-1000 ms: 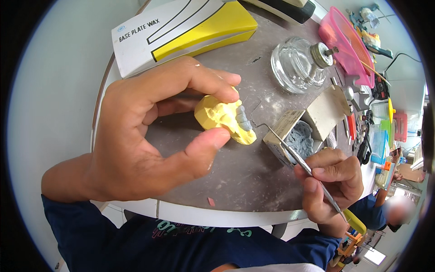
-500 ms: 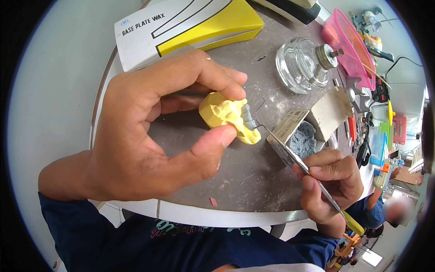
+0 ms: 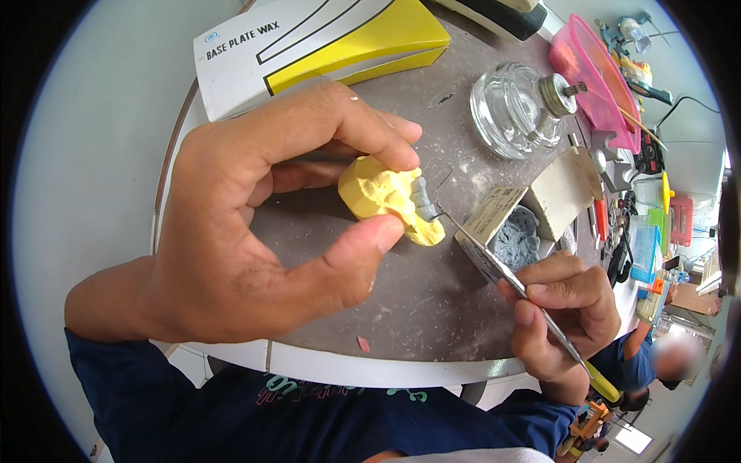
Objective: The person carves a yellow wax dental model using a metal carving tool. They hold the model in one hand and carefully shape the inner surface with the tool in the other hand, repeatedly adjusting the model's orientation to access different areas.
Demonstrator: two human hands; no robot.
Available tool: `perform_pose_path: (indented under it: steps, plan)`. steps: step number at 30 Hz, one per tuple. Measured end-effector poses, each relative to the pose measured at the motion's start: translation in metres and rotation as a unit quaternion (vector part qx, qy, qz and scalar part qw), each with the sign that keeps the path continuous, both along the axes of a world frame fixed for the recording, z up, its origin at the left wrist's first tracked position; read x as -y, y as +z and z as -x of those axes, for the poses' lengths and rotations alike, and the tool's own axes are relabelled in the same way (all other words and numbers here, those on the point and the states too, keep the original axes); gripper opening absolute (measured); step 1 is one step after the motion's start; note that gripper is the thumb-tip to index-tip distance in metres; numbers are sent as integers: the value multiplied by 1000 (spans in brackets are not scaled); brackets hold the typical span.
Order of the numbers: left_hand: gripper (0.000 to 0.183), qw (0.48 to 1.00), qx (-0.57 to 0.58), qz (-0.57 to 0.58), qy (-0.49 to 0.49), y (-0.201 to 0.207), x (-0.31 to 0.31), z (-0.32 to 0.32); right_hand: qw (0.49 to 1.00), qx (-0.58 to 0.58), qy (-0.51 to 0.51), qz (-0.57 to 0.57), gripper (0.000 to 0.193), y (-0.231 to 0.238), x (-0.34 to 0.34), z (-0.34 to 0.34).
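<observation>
Centrally, the left hand (image 3: pixel 255 231) pinched the yellow cast (image 3: pixel 386 197) above the surface (image 3: pixel 432 285), near its front edge. The right hand (image 3: pixel 567 312) gripped a metal tool (image 3: pixel 494 258), tip touching the cast.

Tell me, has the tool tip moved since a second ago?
Yes. The tool tip has moved left, away from the small box, and now touches the grey part on the yellow cast.

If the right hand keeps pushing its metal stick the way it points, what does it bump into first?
The right hand aims its thin metal tool up and left. Its tip already seems to touch the grey wax bit on the yellow tooth model held by the left hand.
</observation>
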State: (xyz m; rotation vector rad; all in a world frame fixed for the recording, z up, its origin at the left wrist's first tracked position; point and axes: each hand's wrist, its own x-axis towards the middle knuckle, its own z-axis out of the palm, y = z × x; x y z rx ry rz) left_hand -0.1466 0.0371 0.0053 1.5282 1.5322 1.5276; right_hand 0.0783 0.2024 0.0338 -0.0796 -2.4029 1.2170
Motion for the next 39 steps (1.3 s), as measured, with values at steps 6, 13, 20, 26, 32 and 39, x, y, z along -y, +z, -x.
perform_pose_path:
  steps: [6, 13, 20, 26, 32, 39]
  plan:
    - [34, 1000, 0, -1, 3, 1, 0, -1, 1000, 9, -5, 11, 24, 1, 0, -2]
    - [34, 1000, 6, -1, 5, 0, -1, -1, 1000, 14, -12, 20, 24, 0, 1, -3]
    - [33, 1000, 2, 3, 4, 1, 0, -1, 1000, 9, -12, 6, 25, -1, 0, -2]
    - [33, 1000, -6, -1, 0, 0, -1, 0, 1000, 2, -7, -4, 25, -2, -1, -2]
    - [34, 1000, -3, 1, 2, 0, -1, -1, 1000, 9, -3, -2, 25, 1, -1, 0]
    - [35, 1000, -5, 7, -5, 2, 0, 0, 1000, 4, -9, 1, 26, 0, -1, -2]
